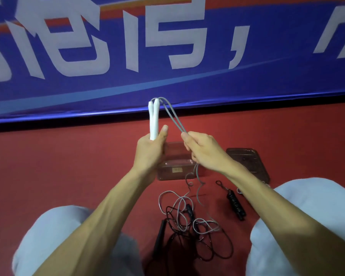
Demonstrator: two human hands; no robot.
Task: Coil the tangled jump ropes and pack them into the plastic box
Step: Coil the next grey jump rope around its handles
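A red floor (68,166) runs back to a blue banner (247,80) with large white characters, and a translucent brownish plastic box (175,170) sits on it beside its flat lid (249,164). Thin black jump ropes (187,236) lie tangled between the knees. The raised left hand (149,152) grips two smooth white handles (154,120) upright, while the right hand (205,150) pinches both strands of their grey cord (172,114), which trails to the floor.

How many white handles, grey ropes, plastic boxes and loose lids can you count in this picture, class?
white handles: 2
grey rope: 1
plastic box: 1
lid: 1
Total: 5
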